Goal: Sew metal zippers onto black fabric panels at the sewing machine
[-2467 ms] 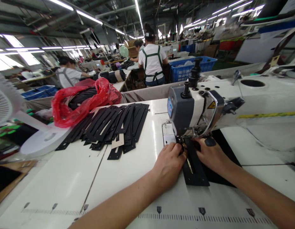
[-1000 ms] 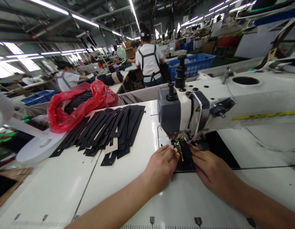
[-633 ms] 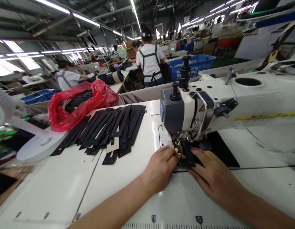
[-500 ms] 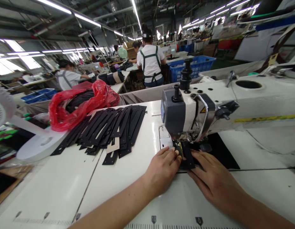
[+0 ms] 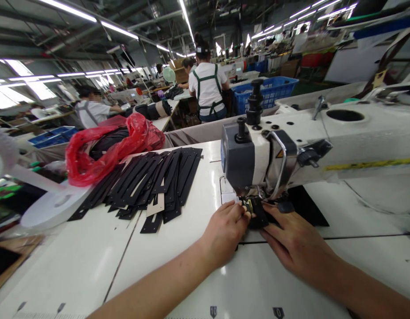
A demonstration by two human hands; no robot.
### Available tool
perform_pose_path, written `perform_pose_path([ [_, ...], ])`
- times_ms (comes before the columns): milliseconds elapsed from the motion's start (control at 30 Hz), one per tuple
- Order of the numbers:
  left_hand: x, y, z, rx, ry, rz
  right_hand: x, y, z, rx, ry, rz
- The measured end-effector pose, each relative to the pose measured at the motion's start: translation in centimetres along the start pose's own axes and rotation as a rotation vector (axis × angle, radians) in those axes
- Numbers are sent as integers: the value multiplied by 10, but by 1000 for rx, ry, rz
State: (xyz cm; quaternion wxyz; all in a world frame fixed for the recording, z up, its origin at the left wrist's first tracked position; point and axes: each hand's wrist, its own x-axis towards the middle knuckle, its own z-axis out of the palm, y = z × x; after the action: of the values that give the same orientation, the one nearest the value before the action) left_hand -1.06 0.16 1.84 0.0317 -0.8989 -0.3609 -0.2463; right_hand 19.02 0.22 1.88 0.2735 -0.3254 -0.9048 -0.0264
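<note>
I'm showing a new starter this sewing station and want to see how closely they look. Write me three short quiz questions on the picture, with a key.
1. Multiple choice: what colour is the plastic bag behind the heap of black strips?
A) Blue
B) Red
C) Green

2. True or false: gold-coloured zipper teeth show between the left hand and the right hand, close to the sewing machine's head.

3. Fill in the gap: to the left of the strips, on a round white base, stands a ____.

Key: 1. B; 2. True; 3. fan
</note>
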Motion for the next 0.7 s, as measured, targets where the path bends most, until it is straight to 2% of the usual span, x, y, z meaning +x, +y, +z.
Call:
perform_pose_path([
  [167, 2, -7, 1, -38, -49, -63, 6, 8, 3, -3, -15, -4],
  [333, -7, -7, 3, -32, -4, 21, 5, 7, 2, -6, 18, -12],
  [500, -6, -6, 2, -14, 33, 30, 6, 7, 1, 7, -6, -4],
  [700, 1, -9, 0, -43, -57, -20, 12, 11, 1, -29, 9, -27],
])
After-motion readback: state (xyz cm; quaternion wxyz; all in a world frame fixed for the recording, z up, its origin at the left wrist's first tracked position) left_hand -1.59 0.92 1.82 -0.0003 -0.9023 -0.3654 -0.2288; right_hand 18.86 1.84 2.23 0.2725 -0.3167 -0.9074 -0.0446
